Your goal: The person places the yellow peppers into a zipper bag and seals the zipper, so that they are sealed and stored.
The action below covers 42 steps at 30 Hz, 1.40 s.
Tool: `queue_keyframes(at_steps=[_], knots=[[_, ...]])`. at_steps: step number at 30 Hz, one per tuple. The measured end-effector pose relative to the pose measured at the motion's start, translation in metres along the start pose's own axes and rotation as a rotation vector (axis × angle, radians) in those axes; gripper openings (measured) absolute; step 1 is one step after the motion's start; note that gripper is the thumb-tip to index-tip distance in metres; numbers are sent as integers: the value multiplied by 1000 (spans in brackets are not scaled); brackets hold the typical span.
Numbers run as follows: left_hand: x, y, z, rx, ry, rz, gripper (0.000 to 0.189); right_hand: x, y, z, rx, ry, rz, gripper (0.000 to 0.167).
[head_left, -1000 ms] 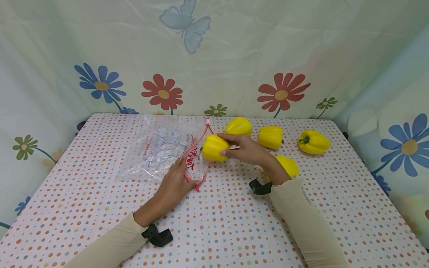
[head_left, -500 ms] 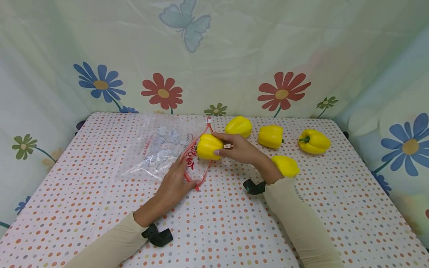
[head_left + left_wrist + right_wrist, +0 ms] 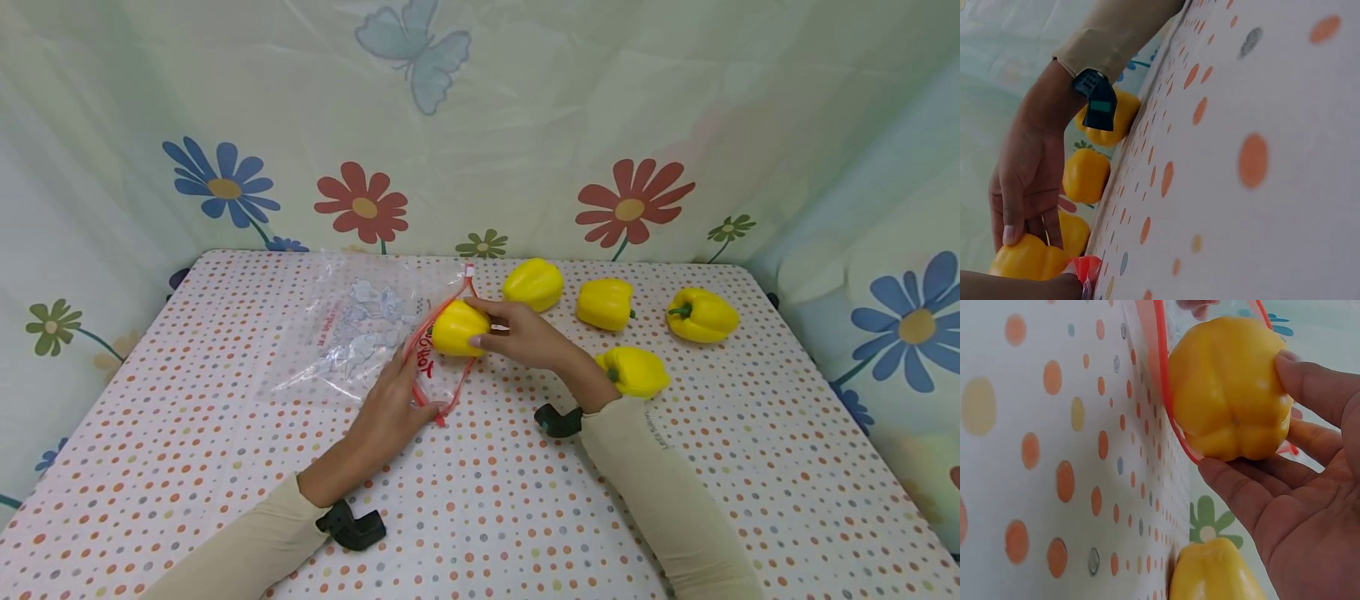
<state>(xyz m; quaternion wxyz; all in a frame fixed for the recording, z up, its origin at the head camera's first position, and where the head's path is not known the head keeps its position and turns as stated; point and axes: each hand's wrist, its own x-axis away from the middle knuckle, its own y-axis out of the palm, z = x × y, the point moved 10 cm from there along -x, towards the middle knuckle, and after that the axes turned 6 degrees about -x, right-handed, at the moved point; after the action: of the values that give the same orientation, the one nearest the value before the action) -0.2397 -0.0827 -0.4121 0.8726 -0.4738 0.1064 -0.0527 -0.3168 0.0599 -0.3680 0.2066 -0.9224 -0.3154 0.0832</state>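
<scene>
A clear plastic zip bag with a red-edged mouth and red print lies on the table, its opening facing right. My left hand grips the near side of that mouth, thumb at the lower red corner. A yellow bell pepper is held in my right hand between thumb and fingers, its stem end pointing left into the bag's opening. In the right wrist view the red rim runs past the pepper on both sides. The left wrist view shows the pepper partly hidden behind the left hand.
Several more yellow peppers lie to the right: one behind the right hand, a back pepper, a middle pepper, a far-right pepper and a nearer pepper beside the right forearm. A dotted cloth covers the table; a floral curtain stands behind.
My right hand has moved left with the pepper, bringing it from in front of the bag's mouth into the opening. The left hand stays in place on the bag's edge.
</scene>
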Motion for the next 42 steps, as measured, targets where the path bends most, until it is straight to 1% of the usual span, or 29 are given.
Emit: queue_keyframes(at_steps=[5,9,16,20,24,31,35,38,42], knots=[[2,-4,5,-10,45,35,94,-4,1,7,53,35,11,59],[4,-7,8,-9,76,61,92,-5,-1,10,72,49,18,59],[6,-8,9,-34,91,71,92,-5,-4,16,39,90,50,60],[6,-8,11,-29,95,69,93,-8,-5,20,34,105,97,59],[6,-8,11,-21,97,64,94,-11,-7,24,38,121,165,59],[6,-8,12,-18,101,70,95,-17,-6,22,-4,108,266,55],[5,-8,13,-10,111,73,96,-18,-7,24,-15,135,322,55],[5,-8,13,-8,115,75,97,-18,-8,25,-17,151,344,55],[5,-7,11,-10,106,70,96,-16,-9,24,23,155,344,54]])
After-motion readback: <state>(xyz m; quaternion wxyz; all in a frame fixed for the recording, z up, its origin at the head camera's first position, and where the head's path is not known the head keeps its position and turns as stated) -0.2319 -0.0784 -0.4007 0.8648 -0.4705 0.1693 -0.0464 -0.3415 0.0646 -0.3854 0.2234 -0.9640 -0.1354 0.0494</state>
